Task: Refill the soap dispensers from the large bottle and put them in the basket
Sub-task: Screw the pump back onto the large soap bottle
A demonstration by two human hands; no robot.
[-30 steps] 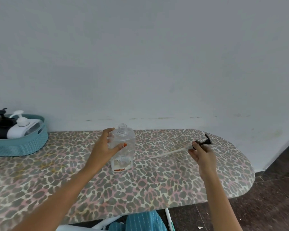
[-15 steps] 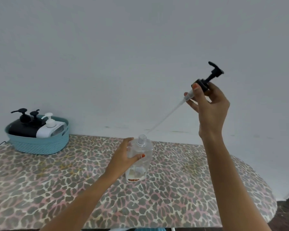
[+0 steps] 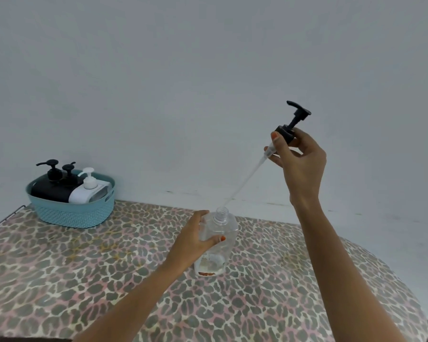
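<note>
A clear plastic dispenser bottle (image 3: 221,239) stands upright on the leopard-print board (image 3: 84,267), its neck open. My left hand (image 3: 195,239) grips its side. My right hand (image 3: 298,160) is raised above and to the right, pinching the collar of a black pump head (image 3: 294,122). The pump's long clear tube (image 3: 245,181) slants down to the left, its tip just above the bottle's mouth. A teal woven basket (image 3: 74,213) sits at the back left, holding two black dispensers (image 3: 52,186) and a white one (image 3: 88,191).
A plain white wall runs behind the board. The board's rounded right end (image 3: 405,292) drops off to a dark floor at the lower right. A thin metal rail (image 3: 5,219) edges the board's left side.
My right hand lifted the pump head from the board's right end up into the air, then swung the tube tip down to the bottle's mouth. The view has tilted and shifted left.
</note>
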